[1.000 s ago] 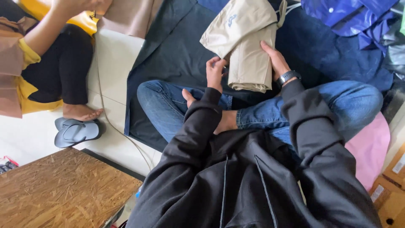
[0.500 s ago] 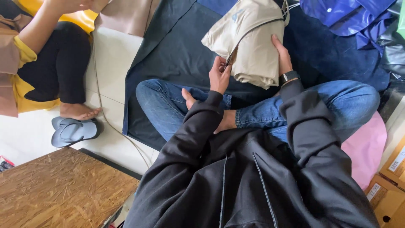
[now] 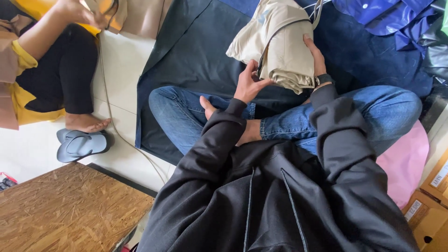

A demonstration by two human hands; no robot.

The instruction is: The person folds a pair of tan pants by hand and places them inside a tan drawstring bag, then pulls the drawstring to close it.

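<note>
Since the earlier frame, both hands had lifted the folded beige garment (image 3: 280, 44) higher and farther from the crossed legs, tilting it so its folded edge pointed back toward the wrists. The left hand (image 3: 248, 84) was closed on the near lower edge of the bundle, thumb up along a dark cord that ran across the cloth, fingers tucked beneath. The right hand (image 3: 317, 58) lay flat and spread against the far side of the garment, fingers extended upward along it, pressing rather than clenching; a dark wristwatch (image 3: 323, 79) sat just below it at the cuff of the black sleeve. So the garment was clamped between the two hands, held in the air above the blue jeans (image 3: 373, 112). Beyond the hands a dark navy cloth (image 3: 196, 51) was spread on the floor, and shiny blue fabric (image 3: 378, 16) lay heaped past the right hand. Well off to the left of the left hand another person sat, with a grey sandal (image 3: 81, 143) beside a bare foot.
</note>
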